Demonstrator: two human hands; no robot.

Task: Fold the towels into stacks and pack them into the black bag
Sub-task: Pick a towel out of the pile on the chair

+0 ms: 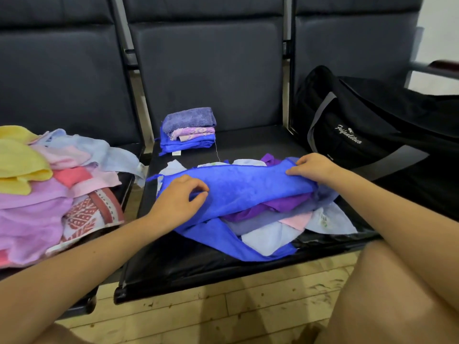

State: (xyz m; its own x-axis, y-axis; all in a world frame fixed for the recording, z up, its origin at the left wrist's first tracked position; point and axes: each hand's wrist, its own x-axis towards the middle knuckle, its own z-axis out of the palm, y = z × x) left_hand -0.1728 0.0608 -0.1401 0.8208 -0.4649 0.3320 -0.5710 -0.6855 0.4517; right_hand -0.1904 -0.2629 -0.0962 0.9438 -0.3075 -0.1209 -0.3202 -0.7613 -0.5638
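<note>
**Mid-fold on blue towel, loose pile underneath**

Left hand (179,197) pinches the blue towel (243,187) at its near-left edge; right hand (313,167) curls fingers over the far-right corner. Towel lies atop a loose pile (273,219) (middle seat). Risk: dragging lower towels along, messing the fold. Black bag (372,135) waits on the right.

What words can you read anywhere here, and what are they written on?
Black bag: white curly brand lettering, roughly "Feifanlituo", though the exact letters are hard to make out.
Small white tag on the folded stack: too small to read.
Pale towel in the loose pile: faint green marks, too blurred to read.
</note>
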